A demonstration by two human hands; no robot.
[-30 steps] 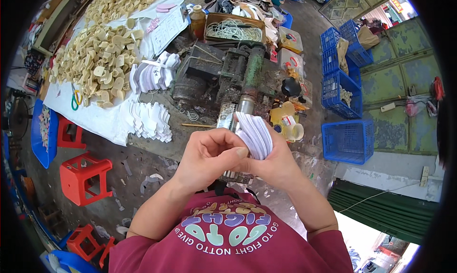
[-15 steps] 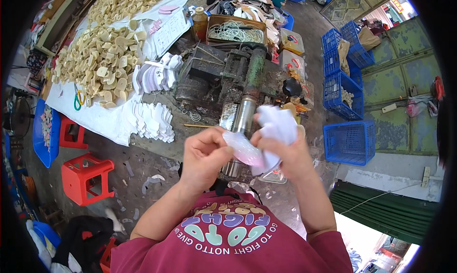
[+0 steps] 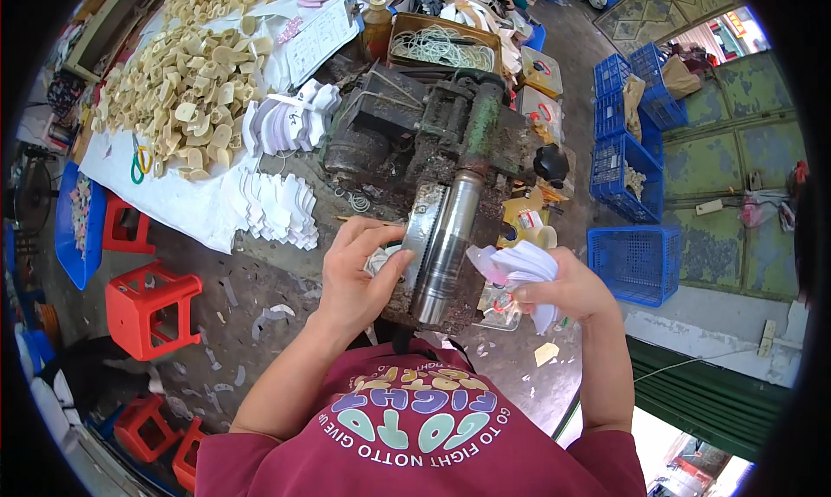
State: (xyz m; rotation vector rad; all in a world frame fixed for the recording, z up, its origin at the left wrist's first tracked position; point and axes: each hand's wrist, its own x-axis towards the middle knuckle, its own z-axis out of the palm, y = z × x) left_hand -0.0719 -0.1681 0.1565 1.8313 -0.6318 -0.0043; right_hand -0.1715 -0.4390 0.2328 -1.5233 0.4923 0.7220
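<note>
The roller (image 3: pixel 447 242), a shiny steel cylinder on the front of a dark, grimy machine (image 3: pixel 415 133), is the landmark here. The left hand (image 3: pixel 362 272) sits just left of it, fingers closed on one white piece (image 3: pixel 378 260) held at the toothed wheel (image 3: pixel 421 229) that runs alongside the roller. The right hand (image 3: pixel 567 285) is just right of the roller, clamped on a fanned stack (image 3: pixel 518 265) of white pieces. The two hands are apart, with the roller between them.

To feed well, it seems wise to keep the single piece flat and square to the roller, with the fingertips back from the nip; they look very near the teeth now. The stack should stay tightly pinched so that only one piece peels off at a time.

Further left of the roller, rows of white cut pieces (image 3: pixel 275 204) lie on a white sheet (image 3: pixel 186 207), and beyond those a heap of tan pieces (image 3: pixel 177 81). Red stools (image 3: pixel 151 300) stand on the floor to the lower left. Blue crates (image 3: pixel 636 263) stand well to the right.
</note>
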